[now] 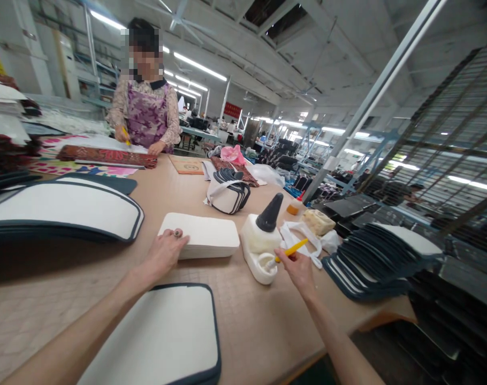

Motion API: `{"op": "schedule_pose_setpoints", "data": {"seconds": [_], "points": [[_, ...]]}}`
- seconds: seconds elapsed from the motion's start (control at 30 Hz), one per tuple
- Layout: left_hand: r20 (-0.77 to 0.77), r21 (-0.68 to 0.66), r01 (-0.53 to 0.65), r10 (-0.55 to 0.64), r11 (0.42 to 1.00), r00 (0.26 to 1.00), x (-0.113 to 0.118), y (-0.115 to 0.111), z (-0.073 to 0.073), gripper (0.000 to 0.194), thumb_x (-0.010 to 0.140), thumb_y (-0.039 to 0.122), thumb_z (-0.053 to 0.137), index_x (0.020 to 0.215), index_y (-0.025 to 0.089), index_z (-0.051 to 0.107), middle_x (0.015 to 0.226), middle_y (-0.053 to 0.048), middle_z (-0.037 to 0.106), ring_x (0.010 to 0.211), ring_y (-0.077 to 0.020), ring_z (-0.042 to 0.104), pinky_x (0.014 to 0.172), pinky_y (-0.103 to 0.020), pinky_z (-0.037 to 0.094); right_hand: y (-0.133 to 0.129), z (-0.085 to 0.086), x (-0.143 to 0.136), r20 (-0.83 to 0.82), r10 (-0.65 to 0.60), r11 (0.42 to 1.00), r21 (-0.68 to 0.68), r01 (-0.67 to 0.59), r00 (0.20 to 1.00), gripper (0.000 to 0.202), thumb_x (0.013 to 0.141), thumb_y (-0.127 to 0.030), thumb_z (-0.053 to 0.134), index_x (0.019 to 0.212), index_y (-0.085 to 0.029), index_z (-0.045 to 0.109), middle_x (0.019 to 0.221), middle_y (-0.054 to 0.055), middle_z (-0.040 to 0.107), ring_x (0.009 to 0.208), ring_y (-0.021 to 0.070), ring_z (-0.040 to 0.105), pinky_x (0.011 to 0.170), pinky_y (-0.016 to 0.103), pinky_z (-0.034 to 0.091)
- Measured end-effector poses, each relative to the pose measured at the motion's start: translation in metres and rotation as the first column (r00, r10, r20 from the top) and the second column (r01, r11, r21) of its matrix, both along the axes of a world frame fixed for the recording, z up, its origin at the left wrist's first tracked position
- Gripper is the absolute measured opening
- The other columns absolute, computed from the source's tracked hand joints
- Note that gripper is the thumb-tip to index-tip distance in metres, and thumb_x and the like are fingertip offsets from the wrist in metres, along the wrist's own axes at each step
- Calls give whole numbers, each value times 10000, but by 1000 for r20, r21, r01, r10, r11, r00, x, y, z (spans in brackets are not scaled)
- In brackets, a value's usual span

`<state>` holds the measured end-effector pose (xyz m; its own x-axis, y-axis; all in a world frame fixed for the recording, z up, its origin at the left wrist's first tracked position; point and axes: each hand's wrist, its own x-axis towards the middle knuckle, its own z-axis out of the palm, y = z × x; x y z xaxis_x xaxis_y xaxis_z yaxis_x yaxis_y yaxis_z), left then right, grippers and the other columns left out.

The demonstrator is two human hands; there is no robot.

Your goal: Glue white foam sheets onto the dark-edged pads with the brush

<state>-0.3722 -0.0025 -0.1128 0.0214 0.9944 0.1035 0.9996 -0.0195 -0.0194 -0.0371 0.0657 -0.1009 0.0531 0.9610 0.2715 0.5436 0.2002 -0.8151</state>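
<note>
My left hand (168,249), with a ring on one finger, is at the near left corner of a stack of white boards (209,232). Its fingers are bent over the edge, gripping there. In my right hand (297,270) is a glue brush with a yellow handle (294,249). The brush tip sits inside the small round cup at the foot of a whitish glue bottle (256,235) with a black cone cap (271,213). Close to me lies a white panel with dark edging (163,334), partly under my left forearm.
Larger dark-edged white panels (62,208) are piled at left, others (382,259) at the table's right edge. Beyond the white boards stands a tied bundle of small pieces (227,193). A red-tipped bottle (295,204) is behind the glue bottle. Across the table (179,187) a person (147,112) works.
</note>
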Motion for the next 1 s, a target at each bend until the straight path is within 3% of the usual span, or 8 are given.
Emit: {"op": "schedule_pose_setpoints", "data": {"seconds": [0.3, 0.47, 0.57, 0.63, 0.73, 0.87, 0.93, 1.0], "points": [[19, 7, 19, -19, 1000, 1000, 1, -2, 2, 395, 775, 5, 397, 1089, 173, 569, 1108, -125, 529, 956, -283, 483, 750, -368, 401, -17, -6, 8, 81, 6, 999, 44, -10, 997, 477, 629, -628, 640, 642, -154, 686, 563, 47, 620, 546, 199, 549, 509, 280, 387], [37, 13, 14, -15, 1000, 999, 1, -4, 1, 411, 768, -8, 390, 1100, 165, 562, 1119, -127, 525, 970, -282, 482, 768, -371, 403, -27, -2, 23, 107, -79, 994, 84, 70, 991, 469, 682, -609, 595, 651, -148, 676, 492, 32, 563, 487, 183, 510, 490, 284, 365], [54, 14, 3, -4, 1000, 999, 1, -5, 2, 419, 753, -9, 400, 1090, 177, 565, 1123, -124, 524, 977, -287, 478, 752, -373, 408, -28, 4, 32, 121, -103, 987, 135, 86, 987, 436, 732, -569, 556, 730, -146, 664, 571, 46, 596, 549, 200, 539, 539, 298, 390], [71, 18, 3, -4, 1000, 997, 2, -5, 2, 436, 736, -14, 410, 1090, 189, 563, 1120, -117, 526, 975, -280, 478, 754, -373, 409, -28, 9, 33, 150, -65, 987, 158, 42, 987, 388, 767, -522, 523, 787, -158, 657, 621, 47, 608, 591, 207, 550, 572, 306, 402], [108, 33, 16, -19, 999, 994, 3, -4, 1, 443, 705, -20, 431, 1076, 178, 570, 1110, -130, 534, 969, -281, 483, 776, -388, 411, -30, 15, 26, 241, 135, 977, 131, -170, 961, 257, 739, -425, 558, 793, -203, 678, 668, 29, 613, 587, 191, 540, 575, 299, 409], [191, 75, 43, -57, 996, 980, -9, -3, -2, 397, 735, 8, 446, 1083, 157, 567, 1060, -111, 571, 959, -254, 513, 829, -367, 414, -43, 15, 25, 386, 416, 885, 38, -465, 824, 130, 664, -297, 604, 730, -282, 715, 695, 14, 621, 629, 194, 569, 607, 301, 430], [241, 118, 39, -66, 992, 968, -23, -6, -1, 404, 785, 27, 422, 1153, 159, 522, 1118, -85, 558, 1014, -210, 506, 895, -317, 393, -47, 12, 38, 458, 406, 874, 59, -483, 791, 145, 663, -313, 600, 743, -302, 721, 699, 21, 636, 656, 212, 593, 614, 317, 449], [273, 154, 20, -62, 988, 960, -39, -13, 3, 390, 810, 28, 398, 1160, 155, 514, 1178, -74, 533, 1056, -181, 489, 932, -281, 369, -41, 11, 52, 414, 286, 909, 169, -382, 864, 166, 622, -387, 635, 736, -305, 724, 729, 34, 664, 693, 241, 616, 643, 344, 475]]}}
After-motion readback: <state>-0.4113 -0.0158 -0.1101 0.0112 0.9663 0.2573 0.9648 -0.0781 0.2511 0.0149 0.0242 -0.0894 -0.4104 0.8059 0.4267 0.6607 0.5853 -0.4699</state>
